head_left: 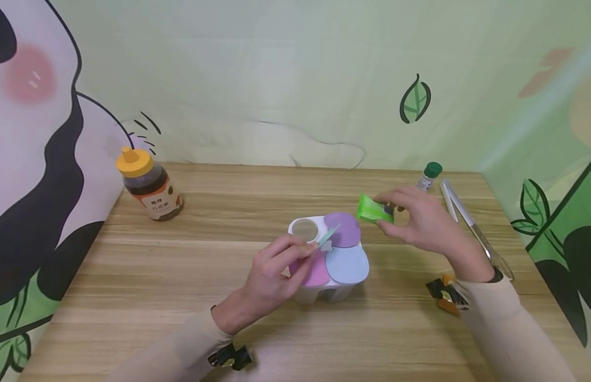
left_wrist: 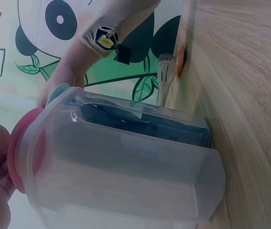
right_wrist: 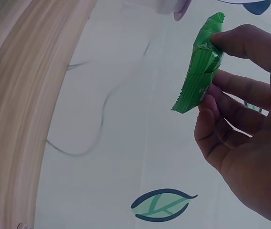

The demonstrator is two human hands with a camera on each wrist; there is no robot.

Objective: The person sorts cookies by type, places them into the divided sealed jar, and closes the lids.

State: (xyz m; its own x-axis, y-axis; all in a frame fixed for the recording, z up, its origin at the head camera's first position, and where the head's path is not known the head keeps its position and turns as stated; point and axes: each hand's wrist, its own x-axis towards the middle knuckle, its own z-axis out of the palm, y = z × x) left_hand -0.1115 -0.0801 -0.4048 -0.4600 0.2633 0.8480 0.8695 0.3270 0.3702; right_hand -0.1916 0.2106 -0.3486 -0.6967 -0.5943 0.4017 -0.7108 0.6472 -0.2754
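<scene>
A four-part container with a white top rim point(head_left: 316, 218) and see-through walls point(left_wrist: 140, 176) stands upright on the table. Purple point(head_left: 343, 229), light blue point(head_left: 348, 264) and pink lids point(head_left: 318, 271) cover three compartments; the back-left one is uncovered. My left hand point(head_left: 278, 265) pinches a mint-green lid point(head_left: 327, 235), tilted up near the container's middle. Blue packets point(left_wrist: 173, 131) show through one compartment wall. Right of the container, my right hand point(head_left: 419, 220) holds a green wrapped packet point(head_left: 371, 209) between thumb and fingers. Crimped wrapper ends show in the right wrist view.
A honey bottle point(head_left: 154, 193) with a yellow cap stands at the back left. Towards the back right is a small green-capped bottle point(head_left: 431, 171), partly behind my right hand. Tongs point(head_left: 460, 204) and a whisk point(head_left: 500, 265) lie along the right side. A printed wall backdrop point(head_left: 276, 79) borders the table.
</scene>
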